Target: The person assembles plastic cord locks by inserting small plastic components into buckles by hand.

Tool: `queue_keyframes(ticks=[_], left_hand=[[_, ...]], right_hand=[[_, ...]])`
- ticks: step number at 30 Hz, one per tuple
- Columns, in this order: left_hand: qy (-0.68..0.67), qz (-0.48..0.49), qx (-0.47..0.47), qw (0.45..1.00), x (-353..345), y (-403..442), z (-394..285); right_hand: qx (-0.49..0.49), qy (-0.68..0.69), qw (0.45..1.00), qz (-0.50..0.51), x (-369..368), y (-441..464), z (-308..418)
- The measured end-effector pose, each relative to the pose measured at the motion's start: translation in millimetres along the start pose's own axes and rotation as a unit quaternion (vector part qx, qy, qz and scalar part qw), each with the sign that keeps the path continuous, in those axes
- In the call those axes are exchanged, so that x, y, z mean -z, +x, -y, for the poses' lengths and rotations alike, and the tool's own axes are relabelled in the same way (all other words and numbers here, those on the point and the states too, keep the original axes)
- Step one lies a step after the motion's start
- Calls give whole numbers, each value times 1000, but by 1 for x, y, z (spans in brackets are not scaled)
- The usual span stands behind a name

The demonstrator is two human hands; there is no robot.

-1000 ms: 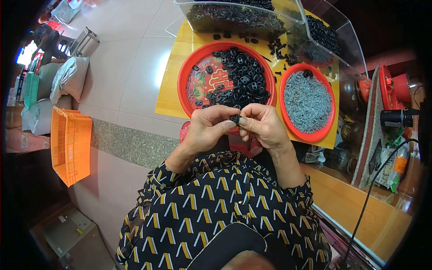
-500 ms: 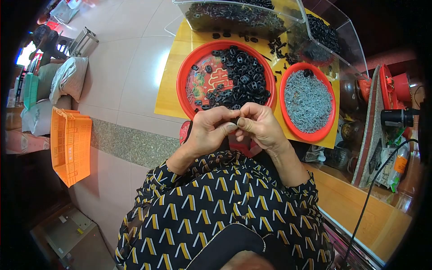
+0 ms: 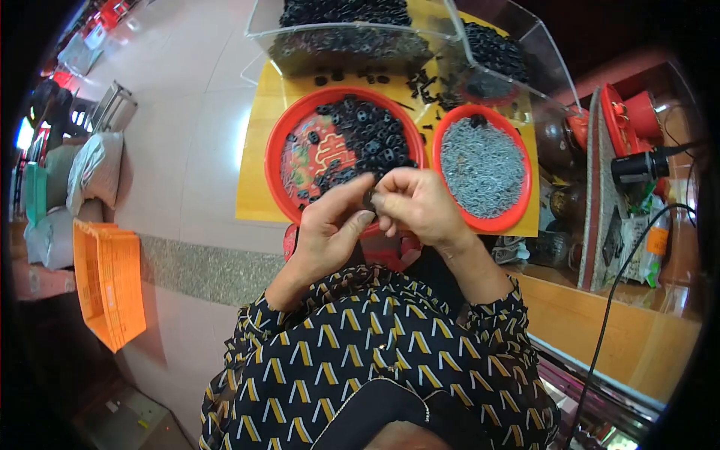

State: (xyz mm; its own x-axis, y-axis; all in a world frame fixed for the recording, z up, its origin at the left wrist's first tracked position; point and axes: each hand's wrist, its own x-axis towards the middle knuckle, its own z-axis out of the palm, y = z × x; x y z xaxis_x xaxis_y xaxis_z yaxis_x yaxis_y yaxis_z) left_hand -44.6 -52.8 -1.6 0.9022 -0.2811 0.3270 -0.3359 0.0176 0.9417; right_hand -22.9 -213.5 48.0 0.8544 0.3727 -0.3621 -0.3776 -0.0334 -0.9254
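A small black plastic part (image 3: 369,199) is pinched between the thumb and forefinger of my left hand (image 3: 331,229). My right hand (image 3: 421,208) has its thumb and fingers pressed together against the edge of that part; anything else in this pinch is hidden. Both hands are just in front of a round red tray (image 3: 279,112). Many black plastic pieces (image 3: 375,135) with holes fill the tray's right side, and a few small metal bits lie at its left. An oval red tray (image 3: 526,142) full of silvery screws (image 3: 482,169) stands to the right.
Clear plastic bins (image 3: 352,34) of black parts stand at the back of the yellow tabletop (image 3: 251,172), with loose black pieces before them. On the floor at left are an orange crate (image 3: 112,285) and a white sack (image 3: 97,169). A black cable (image 3: 611,307) hangs at right.
The view has shifted, so the trays and bins appear further left and slightly lower. My hands stay together at the black part, which shows more plainly between the fingertips.
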Motion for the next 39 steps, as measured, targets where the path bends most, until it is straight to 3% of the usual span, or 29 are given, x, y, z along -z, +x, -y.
queue_keyframes(ticks=[2,4,5,6,7,8,9,11,12,14,15,18,20,22,24,26,27,29,30,32,36,39], left_hand=[[-140,-74,101,982,-3,2,-17],[-225,21,90,970,6,6,-46],[-265,76,88,957,12,9,-69],[-306,105,65,944,12,13,-94],[-321,199,-17,926,17,14,-100],[-418,257,-63,869,14,15,-108],[-481,297,-144,812,5,20,-114],[-591,329,-137,724,-10,15,-129],[-595,391,-116,693,4,37,-144],[-748,268,-41,606,-24,-4,-151],[-748,266,-40,607,-25,-7,-151],[-762,221,-58,606,-23,-7,-147],[-741,296,-15,603,-11,-4,-142],[-707,331,-59,622,1,22,-138],[-670,367,-102,638,-1,20,-140],[-769,205,-69,602,-17,-9,-143],[-769,203,-69,602,-11,-3,-136],[-671,383,-116,624,8,19,-116],[-669,384,-117,625,12,17,-108],[-576,355,-118,727,19,11,-89],[-323,252,69,909,57,-1,-60],[-40,60,145,987,72,-8,-34]], right_hand=[[52,-12,996,-69,22,1,24],[262,-41,953,-149,70,13,49],[305,85,933,-170,95,27,60],[259,227,918,-195,107,26,81],[263,236,909,-219,128,33,83],[253,253,900,-249,128,32,86],[252,222,911,-238,126,31,81],[245,155,933,-215,109,27,66],[239,159,936,-203,97,25,60],[199,47,958,-201,73,21,49],[197,48,959,-199,63,20,45],[161,-113,962,-191,37,29,31],[183,-300,918,-185,35,42,15],[247,-438,847,-169,23,52,11],[281,-456,827,-171,14,65,0],[305,-593,731,-145,7,75,-6],[286,-610,727,-136,4,81,-11],[264,-649,700,-137,-3,89,-15],[241,-687,671,-141,-4,92,-16],[233,-699,662,-134,-5,95,-17],[231,-710,656,-110,-8,95,-15],[239,-707,658,-100,-7,94,-15]])
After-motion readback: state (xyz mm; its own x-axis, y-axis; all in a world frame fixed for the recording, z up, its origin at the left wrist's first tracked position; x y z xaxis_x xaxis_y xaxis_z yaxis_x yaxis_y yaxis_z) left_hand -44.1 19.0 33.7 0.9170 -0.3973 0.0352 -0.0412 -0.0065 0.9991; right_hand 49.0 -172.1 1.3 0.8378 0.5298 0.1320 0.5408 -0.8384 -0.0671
